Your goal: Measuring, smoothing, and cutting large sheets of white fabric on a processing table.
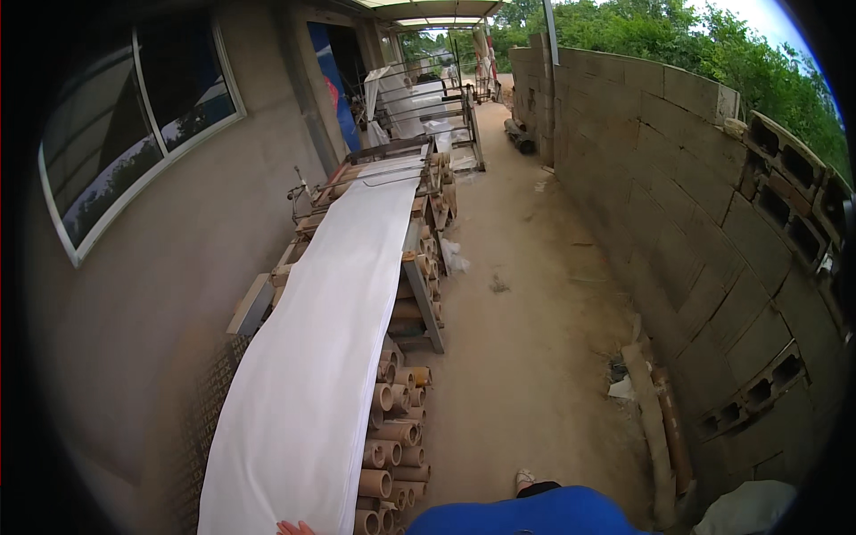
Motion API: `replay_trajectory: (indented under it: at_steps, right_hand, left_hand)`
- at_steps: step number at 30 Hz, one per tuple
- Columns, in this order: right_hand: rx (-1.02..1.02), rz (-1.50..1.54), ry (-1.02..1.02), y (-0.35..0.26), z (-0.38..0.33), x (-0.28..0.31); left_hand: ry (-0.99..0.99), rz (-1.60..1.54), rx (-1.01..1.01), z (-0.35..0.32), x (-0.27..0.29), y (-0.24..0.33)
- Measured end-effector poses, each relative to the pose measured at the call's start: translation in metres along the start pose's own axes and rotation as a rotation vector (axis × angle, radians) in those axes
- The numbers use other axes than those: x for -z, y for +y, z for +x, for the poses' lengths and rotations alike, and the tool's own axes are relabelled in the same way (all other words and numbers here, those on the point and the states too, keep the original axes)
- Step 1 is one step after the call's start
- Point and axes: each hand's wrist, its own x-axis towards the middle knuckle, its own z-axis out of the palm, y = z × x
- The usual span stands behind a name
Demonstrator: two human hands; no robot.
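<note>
Rough grey concrete-block wall (713, 232) on one side, smooth rendered wall on the other, and between them a long smooth white fabric sheet (330, 339) runs down the narrow surface over stacked tan cardboard tubes (392, 428). Fingertips of a hand (294, 528) touch the sheet's near end at the bottom edge. It's cut off, so which hand and its grip I cannot tell.
</note>
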Motion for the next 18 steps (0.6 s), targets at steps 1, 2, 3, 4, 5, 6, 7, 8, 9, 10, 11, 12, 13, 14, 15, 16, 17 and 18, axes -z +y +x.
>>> replay_trajectory:
  at_steps: [1, 2, 3, 4, 5, 6, 7, 8, 9, 10, 11, 12, 13, 14, 15, 16, 17, 18]
  right_hand:
    - [-0.005, 0.041, -0.028, -0.016, 0.013, 0.019]
    - [-0.013, 0.076, -0.055, -0.032, 0.027, 0.043]
    - [-0.018, 0.107, -0.08, -0.051, 0.042, 0.071]
    - [-0.002, 0.123, -0.113, -0.088, 0.058, 0.104]
    - [0.097, 0.054, 0.123, -0.167, 0.019, 0.195]
    - [0.11, 0.156, 0.208, -0.16, 0.11, 0.234]
    - [0.12, 0.032, 0.282, -0.205, 0.114, 0.303]
    - [0.151, -0.132, 0.382, -0.229, 0.14, 0.362]
    - [0.189, -0.304, 0.523, -0.254, 0.162, 0.42]
    - [0.151, -0.217, 0.539, -0.312, 0.155, 0.473]
    - [0.194, -0.223, 0.641, -0.347, 0.175, 0.523]
    - [0.26, -0.19, 0.706, -0.375, 0.189, 0.551]
    - [0.33, -0.158, 0.774, -0.407, 0.2, 0.586]
    - [0.386, -0.006, 0.68, -0.435, 0.204, 0.61]
    - [0.433, 0.15, 0.587, -0.464, 0.208, 0.63]
    - [0.466, 0.098, 0.495, -0.496, 0.199, 0.643]
    - [0.515, 0.049, 0.403, -0.534, 0.188, 0.657]
    - [0.588, -0.066, 0.422, -0.554, 0.187, 0.669]
  left_hand:
    - [-0.156, 0.027, -0.002, 0.01, 0.015, 0.003]
    - [-0.317, 0.05, 0.003, 0.024, 0.026, 0.009]
    - [-0.321, 0.057, 0.016, 0.046, 0.018, 0.016]
    - [-0.098, 0.029, 0.105, 0.063, 0.015, 0.021]
    - [0.113, 0.003, 0.165, 0.082, 0.011, 0.049]
    - [0.001, -0.028, 0.22, 0.113, 0.008, 0.083]
    - [-0.117, -0.061, 0.267, 0.143, 0.026, 0.153]
    - [0.093, -0.146, 0.183, 0.146, 0.033, 0.226]
    - [0.101, -0.285, 0.125, 0.174, 0.032, 0.293]
    - [0.191, -0.396, -0.003, 0.196, 0.026, 0.338]
    - [0.222, -0.505, -0.092, 0.217, 0.025, 0.401]
    - [0.219, -0.566, -0.14, 0.233, 0.025, 0.461]
    - [0.242, -0.617, -0.218, 0.253, 0.019, 0.522]
    - [0.246, -0.678, -0.279, 0.261, 0.02, 0.579]
    - [0.24, -0.74, -0.358, 0.276, 0.02, 0.635]
    - [0.259, -0.716, -0.381, 0.293, 0.011, 0.682]
    - [0.274, -0.713, -0.369, 0.315, -0.001, 0.714]
    - [0.261, -0.683, -0.345, 0.334, -0.015, 0.746]
